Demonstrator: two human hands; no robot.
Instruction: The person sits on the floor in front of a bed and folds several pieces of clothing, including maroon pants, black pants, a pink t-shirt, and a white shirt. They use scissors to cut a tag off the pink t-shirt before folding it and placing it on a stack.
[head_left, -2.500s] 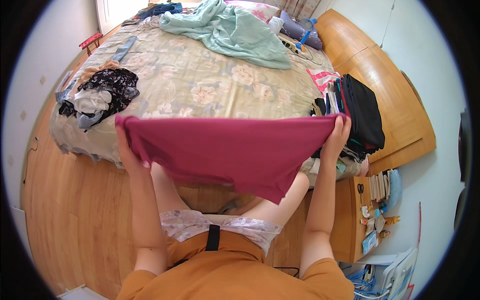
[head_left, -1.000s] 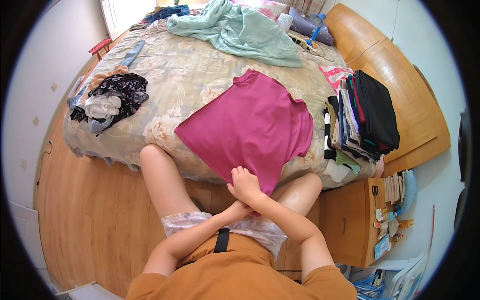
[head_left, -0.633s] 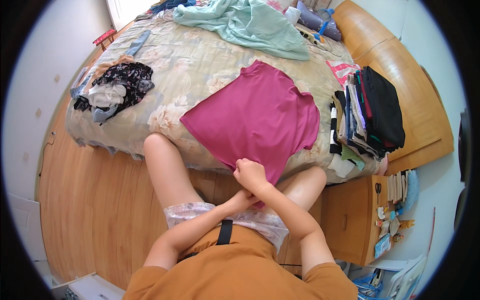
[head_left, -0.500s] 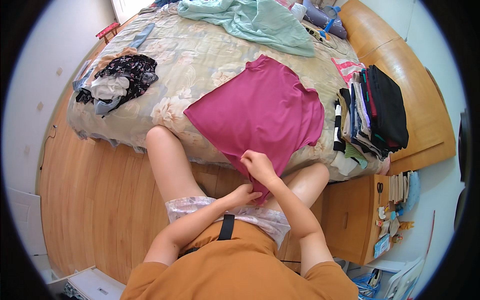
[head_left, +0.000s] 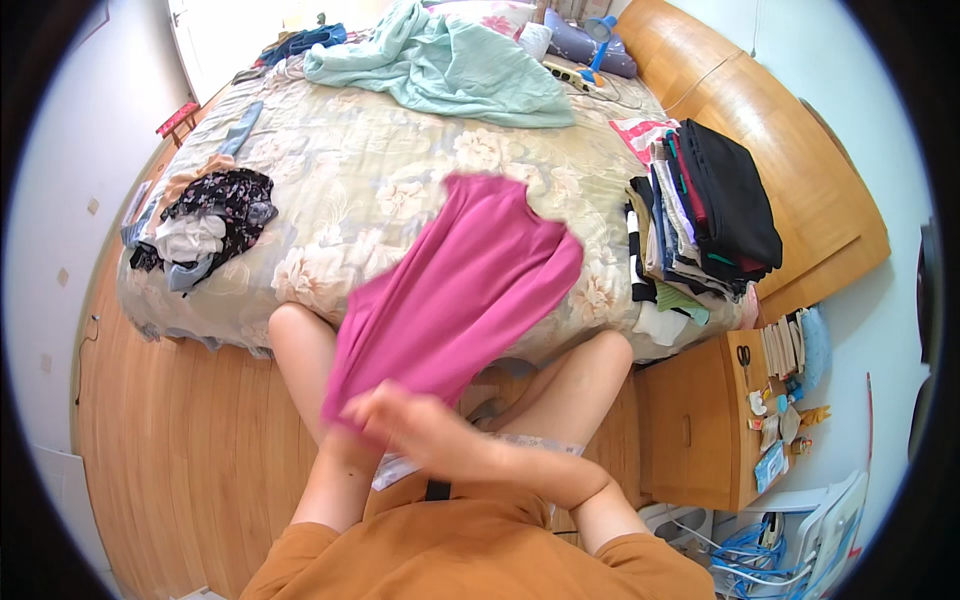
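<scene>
Our right hand (head_left: 415, 425) and left hand (head_left: 352, 418), both motion-blurred, grip the near hem of the magenta shirt (head_left: 465, 280); its far end lies on the floral bedspread (head_left: 370, 160), beside the folded clothes stack (head_left: 700, 215).
</scene>
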